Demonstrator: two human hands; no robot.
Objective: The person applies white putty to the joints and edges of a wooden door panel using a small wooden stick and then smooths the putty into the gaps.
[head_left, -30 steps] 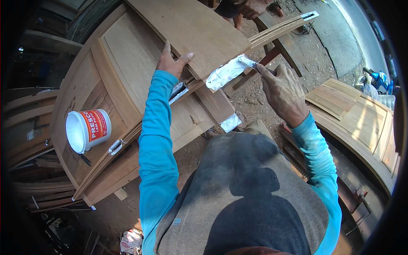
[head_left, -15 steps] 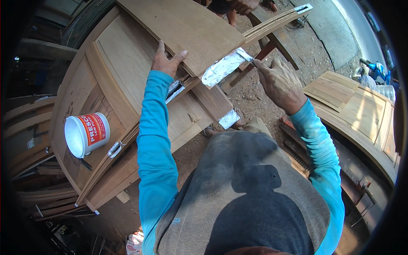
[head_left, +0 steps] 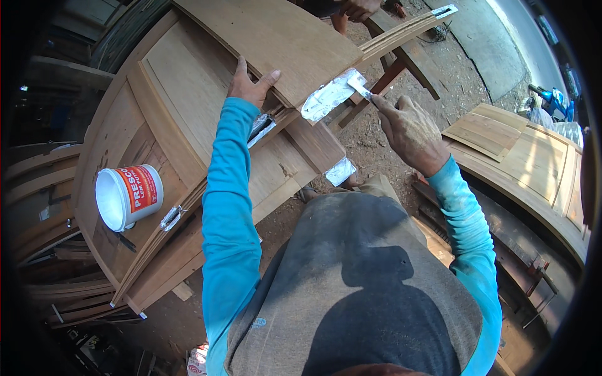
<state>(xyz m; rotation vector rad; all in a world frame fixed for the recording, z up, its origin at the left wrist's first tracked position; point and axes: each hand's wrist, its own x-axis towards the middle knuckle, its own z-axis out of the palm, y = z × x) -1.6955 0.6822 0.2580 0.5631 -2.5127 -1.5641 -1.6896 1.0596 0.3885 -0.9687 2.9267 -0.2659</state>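
A stack of wooden door panels takes up most of the left side, its upper edge lost to my sight and whatever props it underneath hard to make out. Over on the right another panelled door leans away, its far side running out of view. Across the top of the stack lies a broad flat board, its upper end cut off too. The white bucket with a red label sits on the left door; its mouth faces left, and I can't tell how much it holds. The worker's right hand is closed around a putty knife, the handle mostly covered by the fingers. The left hand is at the board's edge, thumb and forefinger spread; the other fingers are hidden, so I can't tell whether it grips or only steadies. Beyond the board, another person's hand shows, the rest mostly out of sight. The white-coated end juts out just beside the board's near corner, what lies under its coat hidden. Smallest is the putty knife itself, its pale blade touching that white surface at the upper right.
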